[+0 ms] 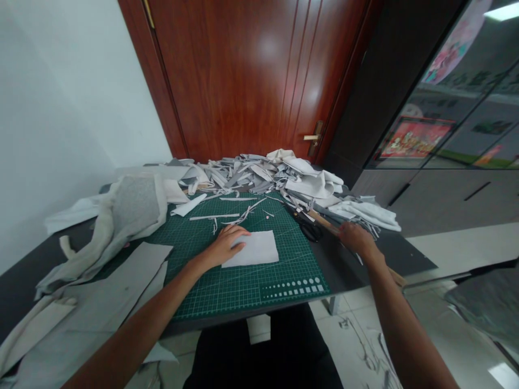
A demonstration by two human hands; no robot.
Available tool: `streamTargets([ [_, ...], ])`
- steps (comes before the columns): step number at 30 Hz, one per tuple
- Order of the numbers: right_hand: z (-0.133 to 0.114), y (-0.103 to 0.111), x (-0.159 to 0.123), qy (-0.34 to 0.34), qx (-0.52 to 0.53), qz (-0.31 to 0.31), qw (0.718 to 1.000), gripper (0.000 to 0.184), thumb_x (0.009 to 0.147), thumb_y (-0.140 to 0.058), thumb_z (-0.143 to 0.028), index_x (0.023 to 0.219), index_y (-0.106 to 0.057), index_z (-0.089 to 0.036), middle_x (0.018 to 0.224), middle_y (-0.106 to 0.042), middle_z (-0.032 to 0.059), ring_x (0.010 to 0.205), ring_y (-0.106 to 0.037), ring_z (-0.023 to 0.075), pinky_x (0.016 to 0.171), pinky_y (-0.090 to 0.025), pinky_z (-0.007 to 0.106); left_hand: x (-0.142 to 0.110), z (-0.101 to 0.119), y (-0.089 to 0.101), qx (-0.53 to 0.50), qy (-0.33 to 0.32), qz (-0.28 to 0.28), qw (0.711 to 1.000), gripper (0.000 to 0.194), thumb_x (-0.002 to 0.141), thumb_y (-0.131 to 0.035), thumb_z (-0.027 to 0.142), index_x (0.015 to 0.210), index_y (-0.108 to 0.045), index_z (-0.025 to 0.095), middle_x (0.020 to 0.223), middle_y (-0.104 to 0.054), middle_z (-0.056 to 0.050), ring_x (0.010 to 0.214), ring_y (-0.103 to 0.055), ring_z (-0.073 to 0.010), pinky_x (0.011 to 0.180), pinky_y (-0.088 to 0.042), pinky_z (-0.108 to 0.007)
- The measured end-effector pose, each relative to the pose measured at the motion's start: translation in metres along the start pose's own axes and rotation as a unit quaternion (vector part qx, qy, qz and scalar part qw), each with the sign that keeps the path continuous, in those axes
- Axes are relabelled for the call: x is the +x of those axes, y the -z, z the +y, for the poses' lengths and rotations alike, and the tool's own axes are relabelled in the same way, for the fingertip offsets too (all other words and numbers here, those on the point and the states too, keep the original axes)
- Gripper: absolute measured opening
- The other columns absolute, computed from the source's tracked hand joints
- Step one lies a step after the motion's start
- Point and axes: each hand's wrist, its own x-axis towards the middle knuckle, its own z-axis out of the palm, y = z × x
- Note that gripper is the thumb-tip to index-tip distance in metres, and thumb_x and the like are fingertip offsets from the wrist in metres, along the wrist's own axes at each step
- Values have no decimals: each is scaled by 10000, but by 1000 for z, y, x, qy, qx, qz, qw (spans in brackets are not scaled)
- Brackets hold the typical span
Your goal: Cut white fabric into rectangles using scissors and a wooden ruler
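- Left hand [224, 246], fingers open, lies flat on a thin white cloth square [259, 249] on the green grid mat [247, 294].
- Right hand [356, 240], fingers closed, grips a long wooden stick [324, 222], near black scissors [310, 231].

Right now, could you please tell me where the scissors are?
In the head view, the scissors lie right of the green cutting mat, beside the right hand.

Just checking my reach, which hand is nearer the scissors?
Right. The right hand is close by, to the scissors' right; the left hand is farther off to their left, on the white fabric.
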Motion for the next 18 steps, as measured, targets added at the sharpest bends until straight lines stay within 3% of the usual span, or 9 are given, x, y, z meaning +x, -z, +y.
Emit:
streamTargets([
  [3, 5, -4, -8, 18, 12, -13, 1000, 316, 1006, -516, -200, 1284, -651, -133, 1073, -776, 199, 1033, -758, 322, 852, -537, 374, -1, 1, 0, -2, -4, -6, 1000, 303, 996, -551, 289, 1282, -635, 238, 1323, -660, -79, 1284, -539, -271, 1140, -391, -477],
  [7, 11, -13, -13, 1, 36, 75, 997, 364, 1057, -407, -228, 1331, -612, -103, 1033, -772, 214, 942, -759, 323, 780, -528, 377, -3, 3, 0, -3, -11, -16, 1000, 309, 1006, -541, 283, 1300, -626, 241, 1343, -652, -81, 1303, -529, -276, 1150, -378, -489],
  [11, 17, -14, -2, 13, 52, 156, 986, 411, 1073, -384, -336, 1184, -695, -90, 989, -760, 227, 887, -735, 329, 768, -517, 392, -3, 3, 0, 0, -12, -18, 1000, 308, 1002, -548, 262, 1299, -625, 238, 1349, -645, -83, 1309, -530, -279, 1148, -380, -487],
  [15, 12, 0, 26, 103, 81, 242, 961, 309, 994, -500, -359, 1029, -709, -134, 990, -730, 199, 865, -684, 314, 757, -511, 396, -4, 3, -1, 1, -11, -19, 1000, 313, 1002, -548, 250, 1305, -622, 241, 1361, -637, -83, 1320, -525, -280, 1152, -378, -493],
  [18, -2, 18, 50, 170, 118, 295, 933, 201, 916, -563, -349, 842, -654, -186, 864, -682, 143, 808, -643, 287, 759, -514, 399, -4, 3, -1, 1, -10, -21, 1000, 314, 999, -547, 240, 1305, -619, 244, 1370, -631, -83, 1331, -520, -279, 1163, -367, -507],
])
